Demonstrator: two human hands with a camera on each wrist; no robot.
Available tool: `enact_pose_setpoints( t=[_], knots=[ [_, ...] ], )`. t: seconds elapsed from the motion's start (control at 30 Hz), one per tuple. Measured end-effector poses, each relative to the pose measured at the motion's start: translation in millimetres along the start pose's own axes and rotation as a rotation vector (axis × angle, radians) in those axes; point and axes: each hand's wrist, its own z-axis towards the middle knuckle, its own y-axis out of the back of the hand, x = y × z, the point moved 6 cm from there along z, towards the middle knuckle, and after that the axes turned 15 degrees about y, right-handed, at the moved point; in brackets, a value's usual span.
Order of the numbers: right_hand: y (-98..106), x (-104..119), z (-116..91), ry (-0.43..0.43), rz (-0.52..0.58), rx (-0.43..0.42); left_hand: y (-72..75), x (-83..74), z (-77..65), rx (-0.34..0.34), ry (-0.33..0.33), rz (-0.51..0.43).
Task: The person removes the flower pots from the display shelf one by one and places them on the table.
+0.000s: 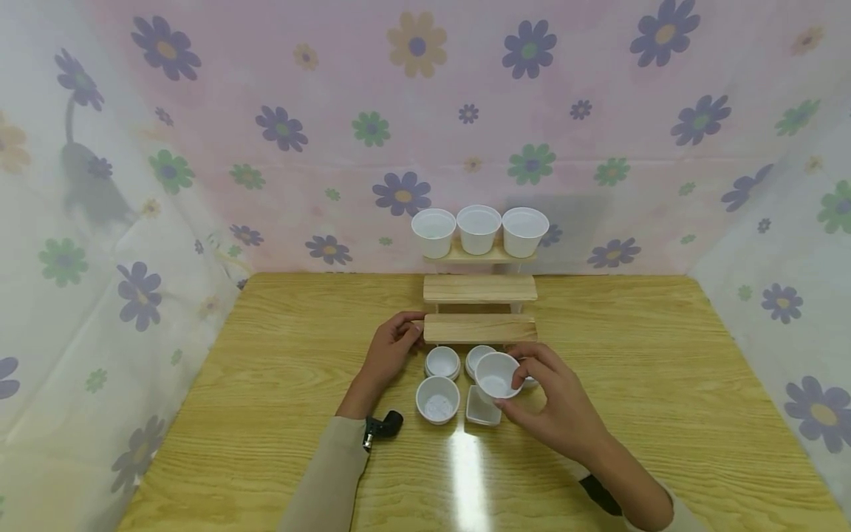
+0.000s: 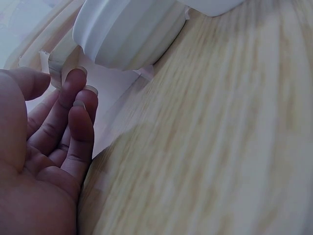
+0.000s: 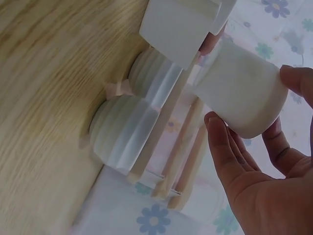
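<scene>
My right hand [image 1: 561, 403] holds a small white round pot [image 1: 498, 374] by its side, thumb and fingers spread around it. The pot is raised over the table, its mouth tilted toward me. In the right wrist view its smooth wall [image 3: 244, 90] shows between the fingertips. My left hand [image 1: 392, 347] is at the left end of a three-step wooden stand [image 1: 479, 329], pinching the end of the lowest step between thumb and fingers. Two ribbed white pots [image 1: 442, 362], a round pot [image 1: 437, 400] and a square pot [image 1: 483, 406] stand before the stand.
Three white pots [image 1: 479, 230] stand in a row on the stand's top step. The middle step [image 1: 479, 288] is bare wood. A flowered cloth [image 1: 332, 148] hangs behind and beside the wooden table [image 1: 286, 384]. Another white pot [image 1: 530, 381] is partly hidden behind my right hand.
</scene>
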Motion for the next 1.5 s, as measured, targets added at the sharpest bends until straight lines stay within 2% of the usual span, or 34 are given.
enact_pose_setpoints(
  t=[0.63, 0.77, 0.93, 1.23, 1.5],
  knots=[
    [15, 5, -21, 0.036, 0.000, 0.020, -1.5, 2.4, 2.8, 0.006, -0.017, 0.000],
    [21, 7, -21, 0.031, -0.017, 0.078, -1.8, 2.5, 2.7, 0.005, -0.009, -0.002],
    [25, 6, -23, -0.004, -0.047, 0.193, -0.8, 1.3, 1.5, -0.002, -0.007, 0.006],
    [17, 1, -28, -0.067, -0.030, 0.379, -0.1, 2.0, 1.1, 0.000, -0.006, 0.023],
    [16, -2, -31, -0.073, -0.041, 0.430, 0.1, 1.8, 1.4, 0.000, -0.005, 0.023]
  ],
)
